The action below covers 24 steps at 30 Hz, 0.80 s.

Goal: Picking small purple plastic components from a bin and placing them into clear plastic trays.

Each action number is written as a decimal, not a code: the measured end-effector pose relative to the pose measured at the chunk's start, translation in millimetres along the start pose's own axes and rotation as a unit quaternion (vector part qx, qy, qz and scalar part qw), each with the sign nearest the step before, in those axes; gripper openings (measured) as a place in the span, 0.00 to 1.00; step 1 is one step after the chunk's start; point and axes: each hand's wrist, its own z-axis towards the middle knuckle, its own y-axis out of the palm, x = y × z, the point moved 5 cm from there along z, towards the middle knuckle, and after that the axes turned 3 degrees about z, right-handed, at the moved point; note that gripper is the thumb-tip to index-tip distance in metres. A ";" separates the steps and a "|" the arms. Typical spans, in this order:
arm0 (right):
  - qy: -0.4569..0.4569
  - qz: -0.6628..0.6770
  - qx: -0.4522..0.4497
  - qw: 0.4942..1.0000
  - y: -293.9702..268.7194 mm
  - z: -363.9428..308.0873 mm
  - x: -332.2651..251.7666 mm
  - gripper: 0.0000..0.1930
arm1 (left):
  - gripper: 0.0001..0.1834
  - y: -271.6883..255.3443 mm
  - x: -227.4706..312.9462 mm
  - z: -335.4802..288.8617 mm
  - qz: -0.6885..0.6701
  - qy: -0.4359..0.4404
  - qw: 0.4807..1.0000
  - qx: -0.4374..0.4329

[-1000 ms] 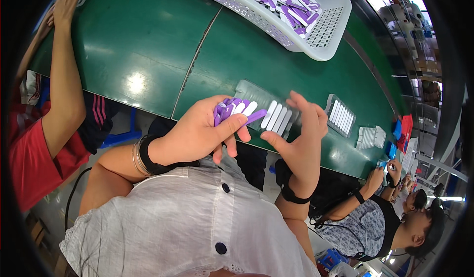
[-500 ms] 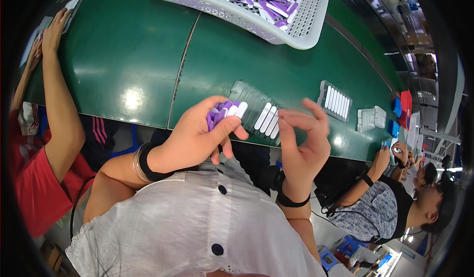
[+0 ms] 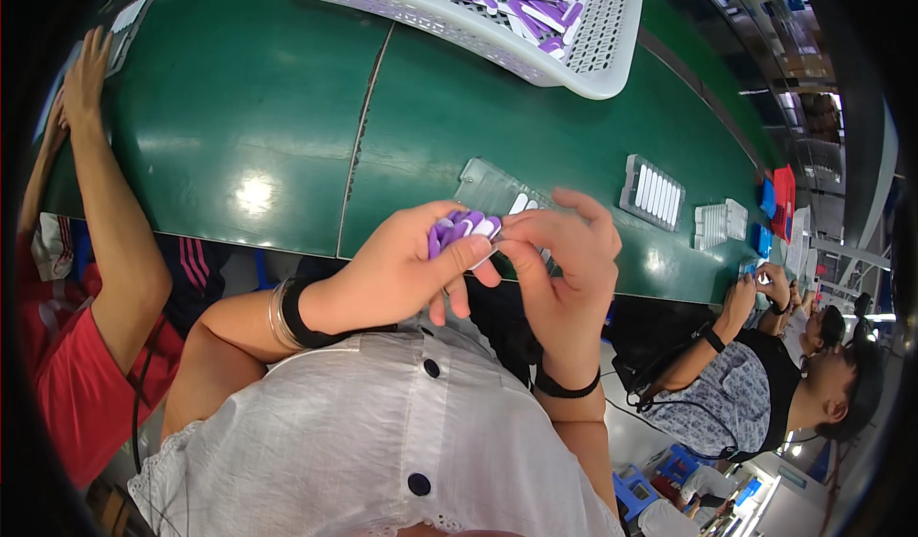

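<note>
My left hand point(image 3: 387, 269) is closed around a bunch of small, flat purple-and-white strips point(image 3: 457, 227) with rounded ends, the thumb lying across them. At the bunch's right end, the thumb and forefinger of my right hand point(image 3: 566, 264) are pinched together at the tip of a white strip. Behind both hands lies a clear slotted tray point(image 3: 483, 183) on the green table. A few white strips point(image 3: 521, 203) show in it; my right hand covers the rest of that side.
A white perforated basket point(image 3: 598, 80) full of purple and white strips stands at the far side of the table point(image 3: 258, 87). To the right are a clear tray of white strips point(image 3: 658, 196) and another clear tray point(image 3: 717, 225). Co-workers sit on both sides, hands on the table.
My right hand has moved left from the clear tray to the bunch in my left hand, its fingertips now at the strips. My left hand has shifted slightly right.
</note>
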 end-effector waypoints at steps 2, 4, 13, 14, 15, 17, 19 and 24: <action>-0.019 0.129 -0.008 0.991 -1.0 4.4 5.6 0.08 | 0.13 -2.2 -0.7 1.1 -0.152 -0.042 0.986 -0.049; -0.013 0.149 -0.018 0.989 -2.5 6.7 5.6 0.08 | 0.13 -4.3 -1.0 0.3 -0.125 -0.028 0.991 -0.044; 0.148 0.273 0.012 0.950 10.6 -3.0 9.1 0.14 | 0.10 -11.5 1.9 0.5 -0.036 0.055 0.994 0.090; 0.165 0.284 0.021 0.944 10.8 -3.8 9.8 0.15 | 0.09 -12.4 3.0 0.7 -0.024 0.057 0.993 0.103; 0.165 0.284 0.022 0.944 11.7 -5.2 8.9 0.15 | 0.09 -11.6 3.8 0.3 -0.023 0.057 0.993 0.103; 0.187 0.286 0.032 0.939 13.1 -8.9 11.2 0.14 | 0.08 -10.4 4.7 -0.4 -0.004 0.050 0.993 0.107; 0.143 0.253 -0.001 0.957 14.3 -7.7 8.9 0.13 | 0.10 -13.1 1.6 -1.2 0.007 0.044 0.995 0.088; 0.098 0.293 0.014 0.951 0.5 3.5 13.7 0.05 | 0.16 -17.5 -2.0 -9.1 -0.076 0.058 0.991 0.092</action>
